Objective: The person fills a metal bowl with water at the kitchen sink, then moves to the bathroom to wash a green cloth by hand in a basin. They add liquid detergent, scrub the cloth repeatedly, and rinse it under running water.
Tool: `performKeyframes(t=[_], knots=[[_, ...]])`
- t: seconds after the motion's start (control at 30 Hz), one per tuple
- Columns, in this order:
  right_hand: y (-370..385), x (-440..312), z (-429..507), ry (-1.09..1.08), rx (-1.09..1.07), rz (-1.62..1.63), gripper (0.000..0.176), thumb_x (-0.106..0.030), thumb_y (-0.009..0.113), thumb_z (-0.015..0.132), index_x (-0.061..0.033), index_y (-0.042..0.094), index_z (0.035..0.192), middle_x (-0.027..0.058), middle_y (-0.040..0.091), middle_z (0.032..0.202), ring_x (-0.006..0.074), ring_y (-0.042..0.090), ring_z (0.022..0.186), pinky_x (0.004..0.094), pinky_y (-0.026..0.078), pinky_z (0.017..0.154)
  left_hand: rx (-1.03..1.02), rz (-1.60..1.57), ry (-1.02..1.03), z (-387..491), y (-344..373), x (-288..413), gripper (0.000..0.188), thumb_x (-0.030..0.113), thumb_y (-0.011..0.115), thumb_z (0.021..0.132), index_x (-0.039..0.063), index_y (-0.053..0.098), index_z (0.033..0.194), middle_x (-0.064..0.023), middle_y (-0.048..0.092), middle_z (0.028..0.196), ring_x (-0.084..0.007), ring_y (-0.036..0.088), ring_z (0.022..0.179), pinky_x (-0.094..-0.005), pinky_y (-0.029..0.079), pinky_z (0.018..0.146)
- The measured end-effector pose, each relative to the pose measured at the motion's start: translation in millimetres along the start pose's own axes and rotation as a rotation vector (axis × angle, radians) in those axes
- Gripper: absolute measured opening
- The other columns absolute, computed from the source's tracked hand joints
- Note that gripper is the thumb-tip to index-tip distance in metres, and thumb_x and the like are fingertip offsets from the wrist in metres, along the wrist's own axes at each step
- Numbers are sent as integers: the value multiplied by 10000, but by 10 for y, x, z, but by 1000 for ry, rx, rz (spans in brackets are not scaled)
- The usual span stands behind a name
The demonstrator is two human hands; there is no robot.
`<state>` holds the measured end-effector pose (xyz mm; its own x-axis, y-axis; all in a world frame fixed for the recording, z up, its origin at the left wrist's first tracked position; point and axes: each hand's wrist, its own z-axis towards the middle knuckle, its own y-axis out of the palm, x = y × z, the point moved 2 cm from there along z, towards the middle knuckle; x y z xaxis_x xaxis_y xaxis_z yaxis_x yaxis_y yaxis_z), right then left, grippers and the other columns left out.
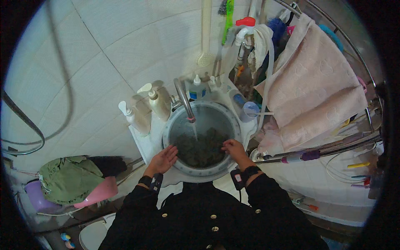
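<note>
A round basin [202, 175] with a pale rim stands in the white sink [156, 140]. Murky water fills it, and dark greenish-brown matter [200, 150] lies in the water; what it is I cannot tell. From the curved metal faucet [184, 97] a thin stream runs into the basin. My left hand [164, 159] is at the basin's left rim, palm turned up, fingers apart and holding nothing. Over the right rim is my right hand [234, 150], its fingers curled; whether something small is between them I cannot tell.
Pump bottles [159, 106] stand left of the faucet, and a clear bottle [197, 89] behind it. A blue plastic cup [249, 112] sits at the sink's right edge. Further right, a pink towel [315, 78] hangs from a metal rack. A pink basin [103, 190] is at the lower left.
</note>
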<state>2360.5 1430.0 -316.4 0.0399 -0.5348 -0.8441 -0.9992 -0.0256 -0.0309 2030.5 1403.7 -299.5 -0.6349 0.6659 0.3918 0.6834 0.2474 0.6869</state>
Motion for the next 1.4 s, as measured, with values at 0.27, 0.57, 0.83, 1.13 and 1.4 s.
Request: performKeyframes(t=[0.27,0.57,0.83,1.13,1.4], knots=[[-21,3,-30,-24,8,63,136,-94,471,827,-19,535,920,57,575,842,152,590,764,248,447,604,-62,45,-79,67,150,193,398,249,481,859,107,367,1213,-84,414,1234,-215,420,1098,-339,372,881],[-50,34,-38,5,30,116,156,-82,492,821,4,539,943,68,576,839,160,580,757,260,443,622,-73,172,31,602,634,654,453,292,457,868,156,280,1262,-96,468,1160,-232,446,1059,-356,347,881],[-40,63,-42,-18,42,155,175,-91,480,816,9,544,944,79,583,850,167,582,767,260,446,660,-107,355,71,1265,677,977,286,218,438,870,112,376,1128,-85,530,962,-213,530,842,-329,443,717],[-46,14,-162,92,45,204,156,-83,472,825,-16,523,955,67,563,919,174,577,840,260,458,700,14,200,136,1630,707,1035,238,259,392,890,34,449,941,-81,519,810,-232,528,741,-370,463,648],[-4,32,-175,32,70,183,160,-89,475,822,-17,526,956,67,563,921,172,578,832,259,455,693,-4,351,257,1658,775,1020,208,266,438,869,70,458,801,-40,500,679,-195,503,575,-371,435,499]])
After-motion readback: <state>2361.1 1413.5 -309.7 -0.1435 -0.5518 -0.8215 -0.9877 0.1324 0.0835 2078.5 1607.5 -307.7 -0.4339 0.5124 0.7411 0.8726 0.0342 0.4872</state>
